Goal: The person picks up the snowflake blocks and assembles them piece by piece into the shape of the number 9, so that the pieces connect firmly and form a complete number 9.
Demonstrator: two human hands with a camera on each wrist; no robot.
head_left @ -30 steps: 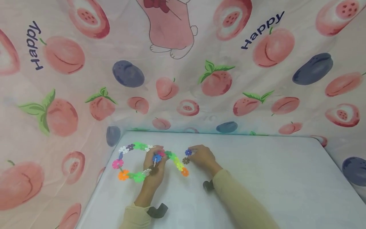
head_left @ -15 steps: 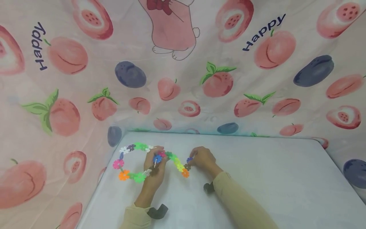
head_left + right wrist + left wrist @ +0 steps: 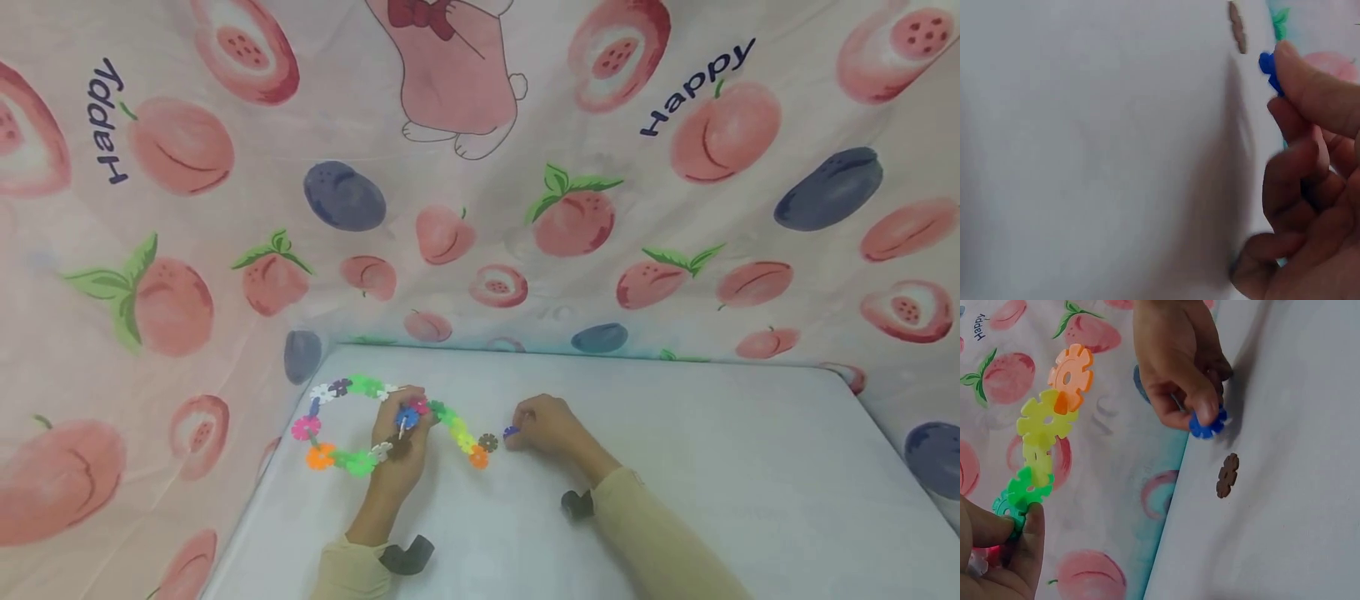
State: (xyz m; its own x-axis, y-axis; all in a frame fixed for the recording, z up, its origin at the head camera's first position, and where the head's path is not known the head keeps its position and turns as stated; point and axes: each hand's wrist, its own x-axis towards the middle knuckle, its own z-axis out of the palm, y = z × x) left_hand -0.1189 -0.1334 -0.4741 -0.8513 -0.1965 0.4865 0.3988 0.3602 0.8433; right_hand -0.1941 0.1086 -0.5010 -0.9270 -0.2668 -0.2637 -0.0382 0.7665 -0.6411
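My left hand (image 3: 414, 454) grips a long chain of interlocking snowflake discs. Part of the chain loops out to the left past an orange disc (image 3: 321, 456) and a pink disc (image 3: 306, 429). Its free end runs right through green and yellow discs to another orange disc (image 3: 1071, 378). In the left wrist view, the left thumb and a finger pinch a green disc of the chain. My right hand (image 3: 553, 427) pinches a single blue snowflake disc (image 3: 1207, 427) between thumb and forefinger, the other fingers curled. A brown snowflake disc (image 3: 1227, 476) lies on the white table, apart from both hands.
The white tabletop (image 3: 712, 467) runs wide to the right. Behind and to the left hangs a fruit-printed cloth (image 3: 465, 183), meeting the table's back edge. A dark curved piece (image 3: 407, 556) sits by the left cuff, and a similar one (image 3: 577, 505) by the right.
My right hand has come nearer and then shifted right with the blue disc, parting from the brown disc. The brown disc lies closer to the chain's orange end. The left hand stays nearly in place.
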